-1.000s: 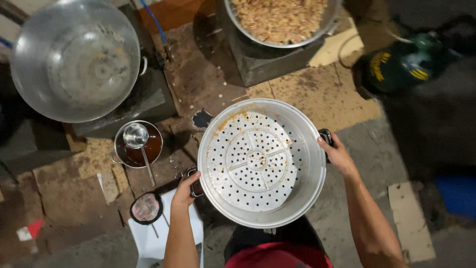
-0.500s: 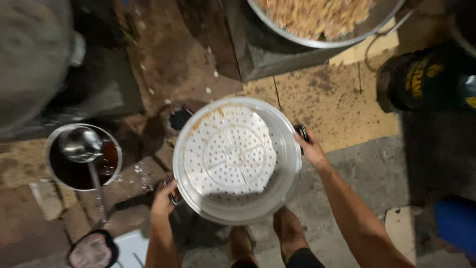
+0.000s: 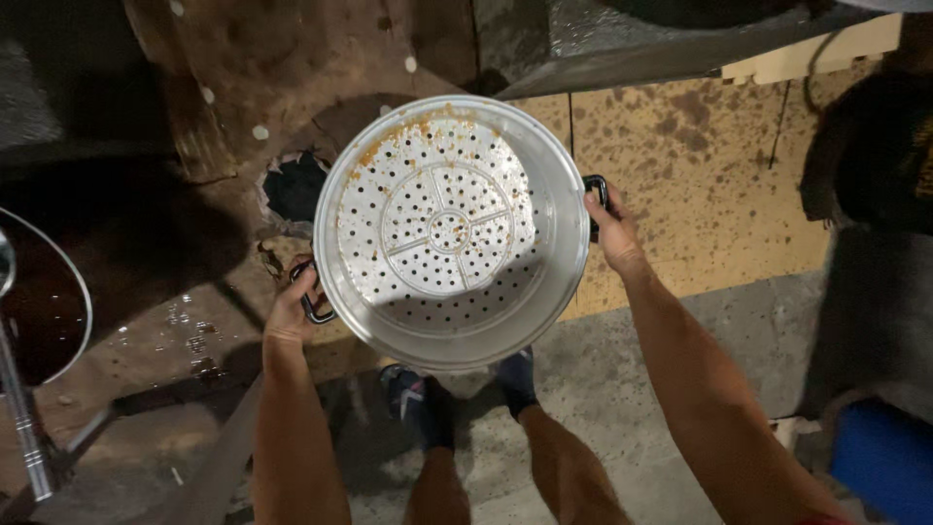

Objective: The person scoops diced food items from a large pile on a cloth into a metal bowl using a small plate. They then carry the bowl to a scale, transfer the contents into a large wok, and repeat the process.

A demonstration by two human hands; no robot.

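Aluminium steamer pot point(image 3: 452, 233) with a perforated bottom, held level in the air over a stained floor point(image 3: 680, 156), above the person's feet point(image 3: 418, 403). Left hand point(image 3: 294, 306) closed around the black left handle point(image 3: 313, 303); right hand point(image 3: 612, 228) gripping the black right handle point(image 3: 595, 190). Orange residue along the far inner rim. Metal bowl of dark liquid point(image 3: 44, 301) well apart at left edge; blue container point(image 3: 880, 457) at lower right. Open concrete floor beneath and to the right.

Open floor point(image 3: 680, 146) lies beyond and right of the perforated steamer pot point(image 3: 452, 233). Left side obstructed by a bowl of dark liquid point(image 3: 44, 311) with ladle point(image 3: 24, 418). Metal stand point(image 3: 622, 44) blocks ahead; blue container point(image 3: 884, 457) stands at lower right.
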